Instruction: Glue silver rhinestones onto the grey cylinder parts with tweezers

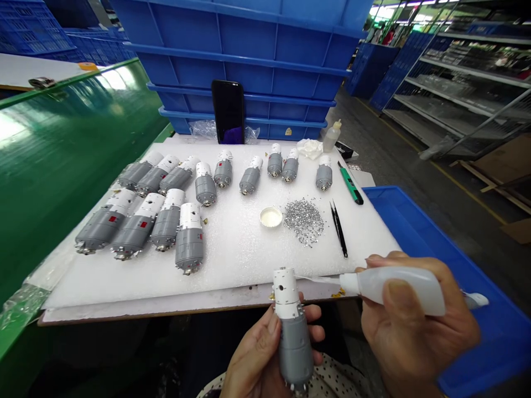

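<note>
A grey and white spacecraft model [293, 337] stands nearly upright in my left hand [259, 354], its white end up and the fingers wrapped round the grey body. My right hand [415, 326] grips a white squeeze bottle [400, 284] lying sideways, its thin nozzle pointing left at the model's white part. Whether the tip touches the model I cannot tell. Beyond my hands, a small round dish [271, 218] with pale contents sits beside a heap of tiny silvery parts [305, 221]. Black tweezers [339, 229] lie to the right of the heap.
Several similar models [189, 243] stand or lie on the white foam sheet [232, 249]. A green cutter knife [350, 183], a dropper bottle [332, 136] and crumpled tissue [310, 148] lie at the back right. A phone [228, 112] leans against stacked blue crates [265, 61]. A blue tray [398, 215] is at the right.
</note>
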`<state>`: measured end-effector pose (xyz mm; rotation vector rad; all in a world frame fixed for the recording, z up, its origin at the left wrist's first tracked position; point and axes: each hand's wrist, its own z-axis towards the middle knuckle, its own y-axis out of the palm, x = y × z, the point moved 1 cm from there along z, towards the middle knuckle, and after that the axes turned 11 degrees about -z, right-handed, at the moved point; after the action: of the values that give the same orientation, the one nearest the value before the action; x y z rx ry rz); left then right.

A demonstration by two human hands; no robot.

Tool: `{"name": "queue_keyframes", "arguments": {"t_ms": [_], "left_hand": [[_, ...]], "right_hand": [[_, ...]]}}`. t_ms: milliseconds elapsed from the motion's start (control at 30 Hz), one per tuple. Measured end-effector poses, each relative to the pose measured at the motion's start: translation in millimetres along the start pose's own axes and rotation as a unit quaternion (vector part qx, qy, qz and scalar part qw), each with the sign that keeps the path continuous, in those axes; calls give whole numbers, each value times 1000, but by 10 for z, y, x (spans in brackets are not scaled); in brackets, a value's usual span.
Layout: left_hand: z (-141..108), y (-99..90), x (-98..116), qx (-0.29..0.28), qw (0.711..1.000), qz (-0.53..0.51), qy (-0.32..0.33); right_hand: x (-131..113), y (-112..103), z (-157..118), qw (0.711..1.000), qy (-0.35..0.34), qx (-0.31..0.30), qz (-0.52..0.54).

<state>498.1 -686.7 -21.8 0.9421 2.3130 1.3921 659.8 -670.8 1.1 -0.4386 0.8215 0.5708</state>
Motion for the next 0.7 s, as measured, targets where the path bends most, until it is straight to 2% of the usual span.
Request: {"name": "queue_keyframes", "arguments": {"t_ms": [133,333,700], "left_hand": [[-22,30,13,1,1000,0,-13],[-30,40,-7,1,1000,1,-5],[-43,54,-10,14,1000,1,-7]], "right_hand": [[-37,40,28,1000,-22,-9,-5],[-56,39,38,1000,-13,-26,-7],[-67,41,47,999,-13,-21,-23]]}}
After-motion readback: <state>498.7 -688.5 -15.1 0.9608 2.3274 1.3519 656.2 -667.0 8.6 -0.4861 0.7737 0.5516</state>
